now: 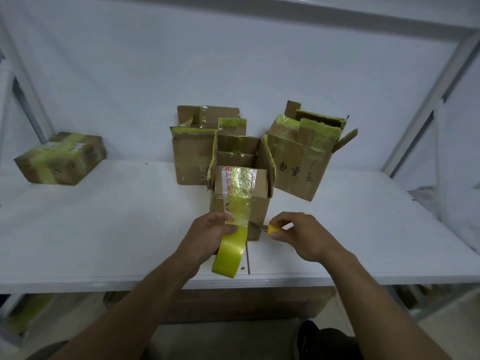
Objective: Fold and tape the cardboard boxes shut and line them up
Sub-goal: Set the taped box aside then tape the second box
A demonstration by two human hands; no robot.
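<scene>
A cardboard box (257, 211) stands open-topped at the middle of the white table, with one front flap folded in. A strip of yellow tape runs from that flap down the front face to a yellow tape roll (230, 252). My left hand (207, 235) grips the roll against the box front. My right hand (298, 235) holds a yellow-handled cutter (271, 229), its blade pointing left at the tape strip's edge.
Two more open boxes stand behind: one (192, 157) at the back left, one (304, 162) tilted at the back right. A taped-shut box (61, 158) lies far left. The table edge (259, 281) runs close in front; white walls and frame posts surround.
</scene>
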